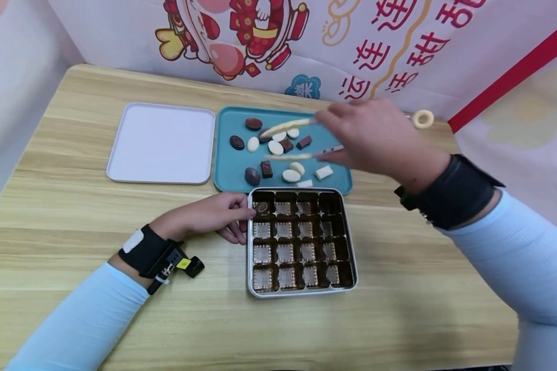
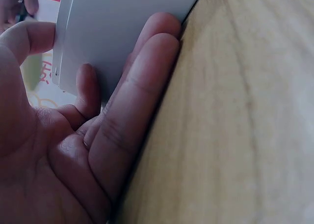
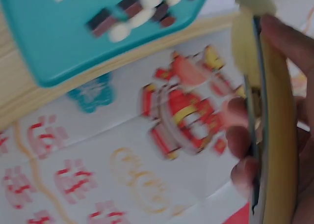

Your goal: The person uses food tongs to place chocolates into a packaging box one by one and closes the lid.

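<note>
R hand (image 1: 371, 139) clamped on tongs (image 1: 291, 124), tips apart, over teal tray (image 1: 229, 164) w/ chocs (image 1: 252, 176); L hand (image 1: 211, 216) holds box (image 1: 354, 247) by rim; hands apart

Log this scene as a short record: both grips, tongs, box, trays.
left grip: touching the box on its left side
right grip: holding the tongs
tongs: tips apart, over the teal tray
box: sixteen compartments; dark chocolate in the far left corner one
teal tray: dark and white chocolates
white tray: left of the teal tray
</note>
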Action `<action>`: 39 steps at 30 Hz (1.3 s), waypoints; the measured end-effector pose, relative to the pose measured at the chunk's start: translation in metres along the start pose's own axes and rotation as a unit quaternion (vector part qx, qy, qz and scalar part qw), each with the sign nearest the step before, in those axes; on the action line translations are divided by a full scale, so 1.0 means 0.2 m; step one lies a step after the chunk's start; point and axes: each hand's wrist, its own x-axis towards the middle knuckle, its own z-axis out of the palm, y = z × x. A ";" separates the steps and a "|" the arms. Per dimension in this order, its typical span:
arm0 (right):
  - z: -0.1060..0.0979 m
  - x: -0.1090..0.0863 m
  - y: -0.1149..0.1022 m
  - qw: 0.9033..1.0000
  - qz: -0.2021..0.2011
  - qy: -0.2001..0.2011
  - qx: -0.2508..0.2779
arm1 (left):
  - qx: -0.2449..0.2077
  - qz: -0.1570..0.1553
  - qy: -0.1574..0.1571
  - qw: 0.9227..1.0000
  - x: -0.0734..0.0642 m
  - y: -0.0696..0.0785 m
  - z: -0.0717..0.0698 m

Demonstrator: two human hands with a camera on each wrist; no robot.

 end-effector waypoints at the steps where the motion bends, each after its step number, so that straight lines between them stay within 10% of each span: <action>1: 0.01 -0.01 0.03 1.000 0.022 -0.007 -0.003 | 0.002 0.000 0.001 1.000 0.00 0.00 0.00; 10: 0.19 -0.08 0.19 0.991 0.099 -0.087 0.022 | 0.006 -0.001 0.002 1.000 0.00 0.01 0.00; 39: 0.29 0.18 -0.13 0.981 0.144 -0.063 0.111 | -0.006 -0.004 0.002 1.000 0.01 0.00 0.00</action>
